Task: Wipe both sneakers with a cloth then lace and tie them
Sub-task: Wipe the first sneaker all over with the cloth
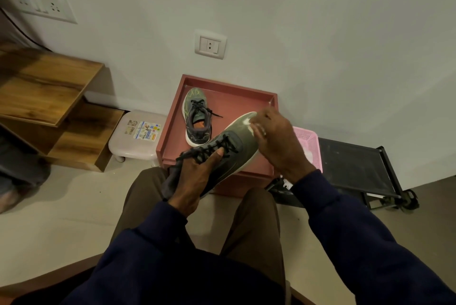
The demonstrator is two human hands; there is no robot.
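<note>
The held sneaker is raised over the person's lap at the near edge of the red tray, its toe pointing far and right, its heel toward the body. The left hand grips it around the midfoot, with the thumb laid across the dark laces. The right hand is at the toe cap, fingers curled and pinching a small white cloth against the toe. Little of the cloth shows, and it is blurred. My judgement is that wiping is under way on this shoe.

The second sneaker stands upright on the tray beyond, toe toward the wall. One lace end trails loose to its right.

The risks come from the grip and the cloth. The sneaker is held by one hand only, so a hard push at the toe could twist it out of the left hand and onto the tray or floor. The thumb covers part of the lacing, so that patch may go unwiped. A cloth bunched this small could slip from the fingers.

A pink basket sits just right of the tray. A black rack is farther right, and a white stool and wooden shelves are to the left.
</note>
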